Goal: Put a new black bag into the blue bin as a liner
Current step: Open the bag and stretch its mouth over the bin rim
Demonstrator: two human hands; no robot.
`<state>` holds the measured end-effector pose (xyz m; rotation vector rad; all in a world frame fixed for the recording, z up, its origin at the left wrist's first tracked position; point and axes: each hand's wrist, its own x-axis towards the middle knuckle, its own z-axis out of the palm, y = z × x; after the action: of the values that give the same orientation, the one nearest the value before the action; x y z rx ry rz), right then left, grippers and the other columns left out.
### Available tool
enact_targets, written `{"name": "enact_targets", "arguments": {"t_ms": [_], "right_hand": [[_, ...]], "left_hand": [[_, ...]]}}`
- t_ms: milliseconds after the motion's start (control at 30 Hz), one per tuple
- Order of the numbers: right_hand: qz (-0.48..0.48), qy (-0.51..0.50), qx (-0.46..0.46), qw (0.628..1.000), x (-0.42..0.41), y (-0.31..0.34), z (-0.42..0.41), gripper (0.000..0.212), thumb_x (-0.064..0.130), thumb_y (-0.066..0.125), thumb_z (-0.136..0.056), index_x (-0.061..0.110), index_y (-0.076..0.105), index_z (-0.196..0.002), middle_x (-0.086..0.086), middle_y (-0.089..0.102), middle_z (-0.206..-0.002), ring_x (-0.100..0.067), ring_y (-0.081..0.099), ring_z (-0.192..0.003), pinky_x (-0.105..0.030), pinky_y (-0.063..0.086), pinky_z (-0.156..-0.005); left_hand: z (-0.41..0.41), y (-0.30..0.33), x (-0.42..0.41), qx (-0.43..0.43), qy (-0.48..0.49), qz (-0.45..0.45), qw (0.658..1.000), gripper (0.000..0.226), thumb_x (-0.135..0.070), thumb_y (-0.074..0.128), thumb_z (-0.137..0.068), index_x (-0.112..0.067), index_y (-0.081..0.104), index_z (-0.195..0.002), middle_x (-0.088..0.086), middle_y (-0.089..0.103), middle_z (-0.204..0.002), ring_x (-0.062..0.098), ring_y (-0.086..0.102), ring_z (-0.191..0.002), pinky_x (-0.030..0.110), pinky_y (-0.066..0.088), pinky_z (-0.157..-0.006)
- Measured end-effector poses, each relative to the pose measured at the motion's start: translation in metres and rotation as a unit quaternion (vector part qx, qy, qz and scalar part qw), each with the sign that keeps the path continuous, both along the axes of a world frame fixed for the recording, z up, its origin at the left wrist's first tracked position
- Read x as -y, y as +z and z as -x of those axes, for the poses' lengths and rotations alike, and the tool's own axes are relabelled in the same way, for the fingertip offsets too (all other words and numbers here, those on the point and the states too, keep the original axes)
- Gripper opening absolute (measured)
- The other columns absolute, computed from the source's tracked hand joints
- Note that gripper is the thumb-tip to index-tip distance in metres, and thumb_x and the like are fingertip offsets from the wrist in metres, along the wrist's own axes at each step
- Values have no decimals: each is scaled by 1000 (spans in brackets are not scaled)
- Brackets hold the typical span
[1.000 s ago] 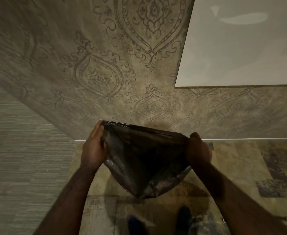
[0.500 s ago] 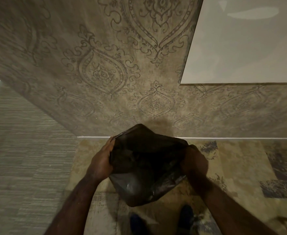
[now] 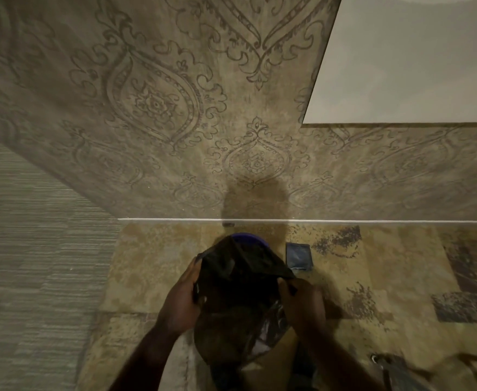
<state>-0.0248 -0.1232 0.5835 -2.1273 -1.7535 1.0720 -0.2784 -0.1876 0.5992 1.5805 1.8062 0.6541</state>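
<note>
down near the bottom of the head view, both bare hands grip a black bag (image 3: 238, 300) by its mouth. the left hand (image 3: 182, 299) is curled around the bag's left edge, fingers wrapped onto the plastic, and the right hand (image 3: 302, 303) pinches the right edge with its fingers closed on a fold, so each hand is holding the bag rather than spread wide. the bag's mouth is pulled partly open between them, its upper lip rising in a crumpled peak, while the rest of the plastic hangs below the hands in a loose, glossy bulge. just past that upper lip, a curved slice of the blue bin (image 3: 250, 239) shows; the bag covers most of it, and from this angle it cannot be told whether the plastic touches the rim or sits above it. the bin stands on a patterned carpet (image 3: 147, 272) close to the white baseboard line (image 3: 372, 221) at the foot of a wall papered in ornate damask (image 3: 152, 103). beside the bin, on its right, a small dark blue flat packet (image 3: 298, 256) lies on the carpet. a plain pale panel (image 3: 415, 60) fills the upper right of the wall. at the lower right corner, dim strapped items (image 3: 395, 368) rest on the floor, too blurred to identify.
</note>
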Motion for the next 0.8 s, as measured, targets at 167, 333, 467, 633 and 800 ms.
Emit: {"name": "enact_targets", "arguments": {"t_ms": [167, 333, 467, 633, 800], "right_hand": [[28, -200, 45, 978, 3, -21, 3, 25, 48, 64, -86, 25, 69, -77, 12, 50, -61, -8, 47, -57, -21, 35, -54], [-5, -174, -56, 983, -11, -52, -8, 17, 15, 54, -91, 26, 63, -101, 8, 57, -96, -14, 53, -88, -21, 39, -65], [6, -18, 2, 1000, -26, -68, -17, 23, 19, 48, -95, 22, 65, -110, 0, 64, -111, -20, 60, -99, -33, 48, -83], [-91, 29, 17, 995, -35, -73, -20, 34, 12, 56, -88, 19, 61, -121, 0, 57, -127, -23, 56, -114, -41, 50, -95], [-90, 68, -63, 992, -34, -78, -7, 34, 45, 44, -93, 46, 47, -127, 34, 42, -130, 10, 43, -114, -21, 41, -95]], "left_hand": [[3, -14, -8, 1, 53, -31, 998, 69, -27, 65, -85, -51, 30, -141, -33, 31, -147, -13, 35, -133, 5, 34, -102], [17, -36, -18, -23, 133, -17, 991, 75, -41, 62, -82, -29, 29, -148, -15, 26, -153, 3, 27, -140, 25, 27, -111], [30, -49, -29, -38, 140, -15, 989, 82, -19, 71, -81, -18, 28, -151, -3, 27, -158, 13, 26, -145, 38, 30, -116], [41, -68, -30, -60, 134, -28, 989, 85, -6, 69, -78, -10, 26, -151, 3, 25, -159, 16, 23, -147, 38, 31, -116], [46, -78, -35, -23, 66, -54, 996, 52, -28, 62, -92, -37, 40, -138, -20, 41, -141, -3, 43, -128, 5, 39, -95]]}}
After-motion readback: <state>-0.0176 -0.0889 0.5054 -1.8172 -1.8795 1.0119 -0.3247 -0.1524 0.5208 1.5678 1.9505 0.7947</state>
